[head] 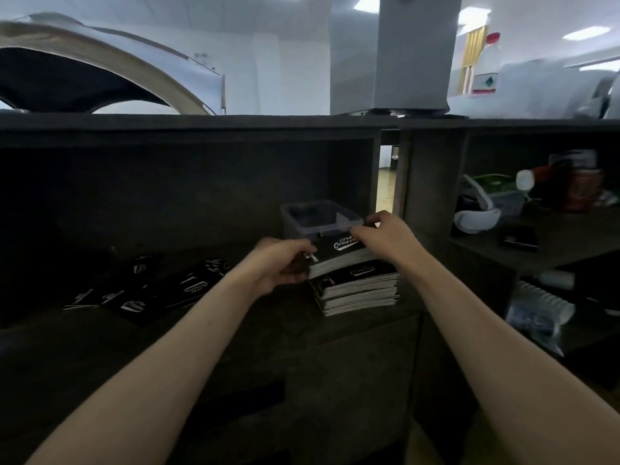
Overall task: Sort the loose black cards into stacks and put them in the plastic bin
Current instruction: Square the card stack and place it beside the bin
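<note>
Left hand (pixel 281 263), right hand (pixel 386 234) holding card stack (pixel 335 258), white script logo (pixel 345 245) blurred

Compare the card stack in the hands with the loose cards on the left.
The held stack is squared and thick, gripped by the left hand and right hand; the loose cards lie scattered and overlapping, untouched. The held stack is over another pile by the bin; the loose cards lie farther left. Both are black with white print.

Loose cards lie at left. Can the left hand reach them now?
Probably yes once freed: the left hand grips a card stack, but nothing stands between it and the loose cards.
</note>
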A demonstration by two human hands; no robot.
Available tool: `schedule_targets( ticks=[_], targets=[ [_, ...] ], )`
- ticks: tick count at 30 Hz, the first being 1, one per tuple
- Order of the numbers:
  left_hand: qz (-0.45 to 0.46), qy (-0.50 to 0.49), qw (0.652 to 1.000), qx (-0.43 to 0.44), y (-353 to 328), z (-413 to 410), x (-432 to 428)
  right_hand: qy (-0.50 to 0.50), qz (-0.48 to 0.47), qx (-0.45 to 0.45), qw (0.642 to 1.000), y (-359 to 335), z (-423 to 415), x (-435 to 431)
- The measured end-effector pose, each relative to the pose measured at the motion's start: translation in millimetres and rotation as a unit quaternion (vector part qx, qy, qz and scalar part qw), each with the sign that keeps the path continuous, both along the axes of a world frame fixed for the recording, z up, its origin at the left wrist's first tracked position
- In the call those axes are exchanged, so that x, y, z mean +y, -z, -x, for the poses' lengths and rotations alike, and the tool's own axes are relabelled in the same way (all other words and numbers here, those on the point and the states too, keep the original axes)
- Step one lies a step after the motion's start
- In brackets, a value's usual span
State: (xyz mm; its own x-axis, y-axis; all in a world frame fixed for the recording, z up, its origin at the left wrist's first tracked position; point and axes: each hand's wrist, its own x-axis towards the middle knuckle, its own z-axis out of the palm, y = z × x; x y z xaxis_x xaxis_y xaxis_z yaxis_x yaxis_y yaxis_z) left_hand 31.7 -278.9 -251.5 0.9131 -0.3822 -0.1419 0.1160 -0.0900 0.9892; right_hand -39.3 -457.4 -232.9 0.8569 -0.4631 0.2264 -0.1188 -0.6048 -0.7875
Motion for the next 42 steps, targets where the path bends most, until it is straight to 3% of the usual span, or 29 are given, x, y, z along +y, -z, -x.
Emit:
schedule_targets(
  ticks=[3, 9, 13, 16, 19, 22, 26, 30, 33, 37, 42],
  targets=[
    [-0.014, -0.001, 1.000, -0.006, 6, -1, -20, 0.031, 0.001, -0.001, 1.000, 7, 0, -18],
    [-0.080, -0.041, 0.991, -0.104, 22, -8, -35, 0.070, 0.056, 0.033, 0.995, 36, -10, -29],
    [-0.109, -0.056, 0.970, -0.208, 26, -14, -15, 0.107, 0.178, -0.077, 0.975, 35, -14, -15],
    [-0.182, -0.093, 0.936, -0.286, 32, -28, 24, 0.042, 0.229, -0.188, 0.954, 33, -19, 21],
    [-0.281, -0.130, 0.888, -0.340, 41, -45, 81, -0.055, 0.260, -0.202, 0.943, 34, -34, 70],
    [-0.361, -0.163, 0.843, -0.364, 49, -61, 143, -0.191, 0.257, -0.124, 0.939, 40, -65, 116],
    [-0.472, -0.169, 0.814, -0.294, 58, -83, 217, -0.286, 0.252, 0.089, 0.920, 57, -127, 164],
    [-0.506, -0.149, 0.833, -0.169, 67, -93, 259, -0.306, 0.219, 0.155, 0.913, 72, -179, 192],
    [-0.547, -0.041, 0.826, -0.129, 64, -91, 261, -0.353, 0.193, 0.209, 0.891, 72, -198, 205],
    [-0.510, 0.041, 0.845, -0.154, 51, -109, 260, -0.377, 0.208, 0.199, 0.881, 76, -215, 211],
    [-0.350, 0.012, 0.902, -0.254, 67, -134, 266, -0.396, 0.144, 0.130, 0.898, 77, -230, 192]
  ],
)
